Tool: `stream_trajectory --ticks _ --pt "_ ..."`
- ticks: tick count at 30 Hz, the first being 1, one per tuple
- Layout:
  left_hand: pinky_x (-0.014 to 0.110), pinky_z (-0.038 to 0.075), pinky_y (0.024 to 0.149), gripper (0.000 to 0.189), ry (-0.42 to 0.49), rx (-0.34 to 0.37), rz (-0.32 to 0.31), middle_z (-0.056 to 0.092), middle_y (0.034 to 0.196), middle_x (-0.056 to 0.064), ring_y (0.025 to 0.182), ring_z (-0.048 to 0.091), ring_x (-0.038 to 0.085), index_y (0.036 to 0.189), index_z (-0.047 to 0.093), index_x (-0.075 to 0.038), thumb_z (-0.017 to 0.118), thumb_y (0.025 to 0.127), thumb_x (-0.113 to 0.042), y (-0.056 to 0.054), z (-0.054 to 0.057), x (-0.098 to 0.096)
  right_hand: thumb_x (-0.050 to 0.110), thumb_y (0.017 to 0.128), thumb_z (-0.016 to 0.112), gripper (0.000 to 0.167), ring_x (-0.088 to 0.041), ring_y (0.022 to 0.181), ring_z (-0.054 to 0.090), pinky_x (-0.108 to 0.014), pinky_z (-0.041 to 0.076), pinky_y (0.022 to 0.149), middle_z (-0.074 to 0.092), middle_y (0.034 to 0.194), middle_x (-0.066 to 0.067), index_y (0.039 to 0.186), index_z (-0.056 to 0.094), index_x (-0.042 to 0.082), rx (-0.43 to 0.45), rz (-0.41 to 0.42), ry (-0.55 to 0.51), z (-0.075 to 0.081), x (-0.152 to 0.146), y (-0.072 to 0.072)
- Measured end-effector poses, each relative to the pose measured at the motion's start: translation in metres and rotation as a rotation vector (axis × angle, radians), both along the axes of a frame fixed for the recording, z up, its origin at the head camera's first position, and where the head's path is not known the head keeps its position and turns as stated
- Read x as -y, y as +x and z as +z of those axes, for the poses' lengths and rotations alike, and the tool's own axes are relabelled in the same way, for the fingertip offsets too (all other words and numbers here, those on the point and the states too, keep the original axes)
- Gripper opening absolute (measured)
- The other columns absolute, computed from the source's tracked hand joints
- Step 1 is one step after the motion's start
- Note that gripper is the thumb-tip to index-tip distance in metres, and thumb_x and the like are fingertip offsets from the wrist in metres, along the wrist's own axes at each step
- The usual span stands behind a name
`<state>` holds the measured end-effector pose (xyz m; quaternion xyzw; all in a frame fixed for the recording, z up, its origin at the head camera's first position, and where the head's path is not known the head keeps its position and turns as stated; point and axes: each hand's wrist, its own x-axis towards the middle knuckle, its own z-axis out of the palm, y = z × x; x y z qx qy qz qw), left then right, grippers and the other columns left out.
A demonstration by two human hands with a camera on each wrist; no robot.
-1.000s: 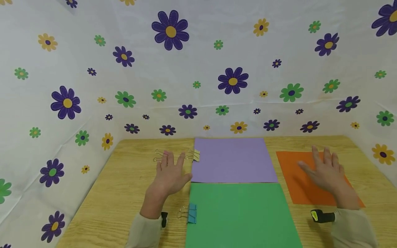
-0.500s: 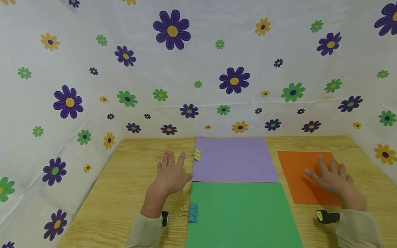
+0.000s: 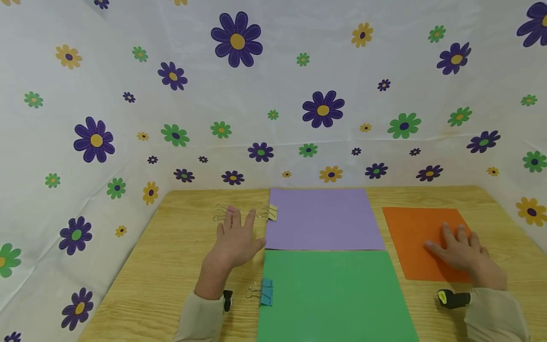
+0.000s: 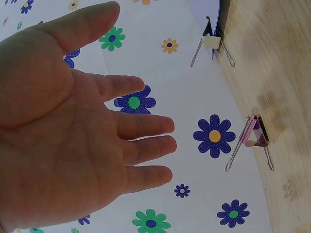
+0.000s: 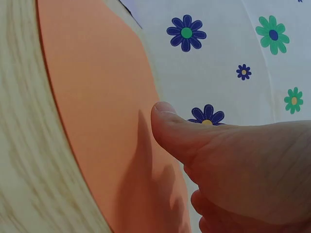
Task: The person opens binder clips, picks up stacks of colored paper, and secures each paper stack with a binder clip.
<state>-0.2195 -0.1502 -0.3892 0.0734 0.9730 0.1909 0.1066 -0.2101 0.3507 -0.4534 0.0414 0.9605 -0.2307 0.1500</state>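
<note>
The largest item is the white fabric backdrop printed with purple, green and orange flowers (image 3: 273,85); it appears hung to screen the work area. In front of it lies the light wood-grain table (image 3: 171,266).

The rectangular green paper sheet (image 3: 333,294) lies nearest the person. The rectangular purple paper sheet (image 3: 325,218) lies beyond it, their facing edges close together; this layout probably leaves both left edges accessible. The smaller orange paper sheet (image 3: 412,240) lies apart, to their right.

The right hand (image 3: 463,252) is over the orange sheet, fingers spread, pinching nothing. Its thumb stands off from its shadow; whether the fingertips press the paper cannot be told. The pose would suit steadying a flat sheet.

The left hand (image 3: 234,244) is palm down, fingers spread and gripping nothing, left of the purple sheet and near the clips.

The blue metal binder clip with wire handles (image 3: 267,292) is on the green sheet's left edge. The pale yellow binder clip (image 3: 273,213) is on the purple sheet's left edge. Each presumably clamps its sheet there. The pink binder clip (image 3: 231,208) stands on the table, apart from every sheet.
</note>
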Motion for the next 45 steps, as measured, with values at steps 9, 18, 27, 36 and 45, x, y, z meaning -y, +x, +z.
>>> stream_trajectory --ticks 9,18,27,36,45 --pt "0.067 0.002 0.115 0.077 0.006 0.007 -0.001 0.003 0.159 0.034 0.147 -0.001 0.051 0.158 0.016 -0.006 0.056 0.1 -0.036 0.0 0.0 0.002 0.068 0.098 0.036 0.104 -0.07 0.13 -0.014 -0.081 0.001 0.099 -0.014 0.145 -0.048 0.147 -0.002 -0.015 -0.003 -0.014 0.022 -0.009 -0.007 -0.002" --pt "0.067 0.004 0.114 0.077 0.004 0.0 0.006 0.002 0.16 0.033 0.148 0.0 0.051 0.158 0.017 -0.006 0.056 0.1 -0.037 -0.002 -0.003 0.003 0.067 0.099 0.033 0.101 -0.073 0.126 -0.002 -0.083 0.012 0.095 -0.005 0.141 -0.051 0.146 0.006 -0.018 -0.018 0.031 0.052 -0.017 -0.015 -0.005" --pt "0.067 0.005 0.115 0.076 0.009 0.012 0.018 0.002 0.161 0.031 0.147 0.002 0.051 0.158 0.018 -0.006 0.057 0.1 -0.037 -0.004 -0.002 0.005 0.065 0.099 0.034 0.099 -0.074 0.124 -0.001 -0.084 0.013 0.095 -0.004 0.139 -0.052 0.144 0.008 -0.02 0.008 0.027 0.067 -0.011 -0.011 -0.003" --pt "0.067 0.006 0.114 0.075 0.018 0.017 0.035 0.005 0.161 0.029 0.147 0.003 0.052 0.157 0.019 -0.003 0.057 0.1 -0.033 -0.008 -0.002 0.013 0.066 0.099 0.033 0.101 -0.074 0.124 -0.001 -0.084 0.013 0.094 -0.004 0.139 -0.052 0.144 0.008 -0.021 0.008 0.036 0.069 -0.013 -0.013 -0.004" --pt "0.069 0.01 0.113 0.073 0.016 0.011 0.041 0.007 0.158 0.035 0.145 0.004 0.055 0.156 0.021 -0.003 0.057 0.099 -0.033 -0.013 -0.005 0.025 0.067 0.098 0.034 0.103 -0.074 0.124 -0.003 -0.084 0.012 0.095 -0.007 0.14 -0.052 0.144 0.006 -0.02 0.031 0.035 0.054 -0.014 -0.014 -0.005"
